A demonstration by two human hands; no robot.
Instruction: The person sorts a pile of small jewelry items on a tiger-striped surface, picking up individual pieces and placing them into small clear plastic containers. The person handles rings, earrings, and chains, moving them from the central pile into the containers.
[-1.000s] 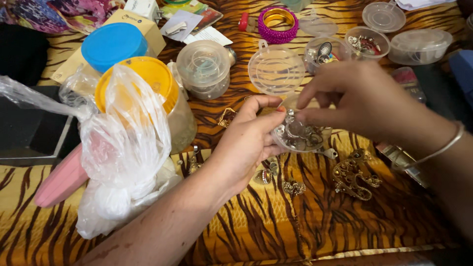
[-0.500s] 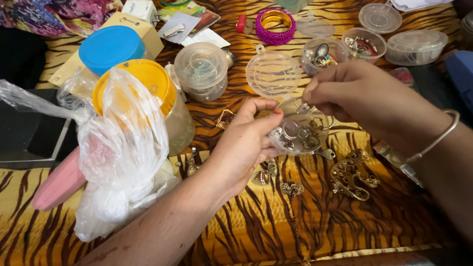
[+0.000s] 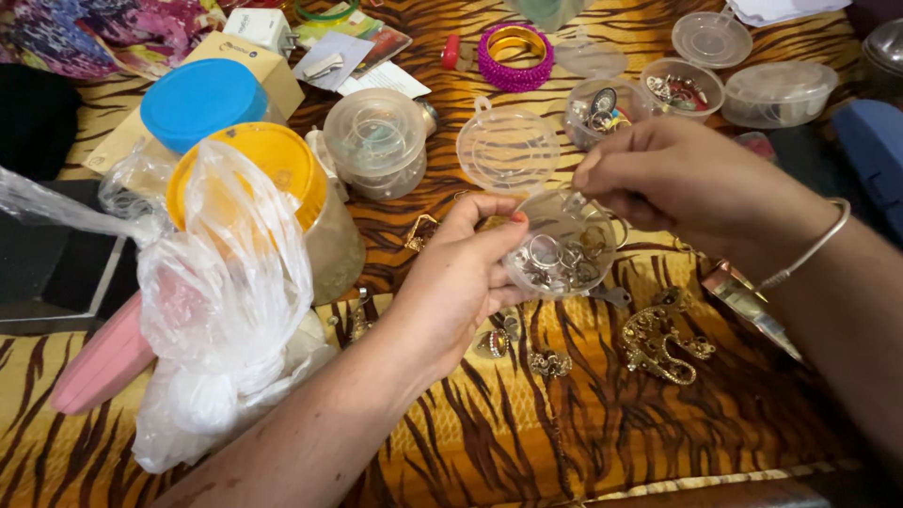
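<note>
Over striped cloth (image 3: 564, 442), left hand (image 3: 451, 292) grips round clear tub (image 3: 562, 246)

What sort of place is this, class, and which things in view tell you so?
Probably a home, perhaps a bed: a tiger-striped cloth covers the surface, strewn with jewellery tubs, bangles and a brooch, while the left hand holds a small tub.

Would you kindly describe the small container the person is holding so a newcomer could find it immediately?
On the tiger-striped cloth, find the left hand at centre. It holds a small clear round tub of rings. Unlike the other tubs, it is lifted and tilted, with the right hand pinching a piece above it.
</note>
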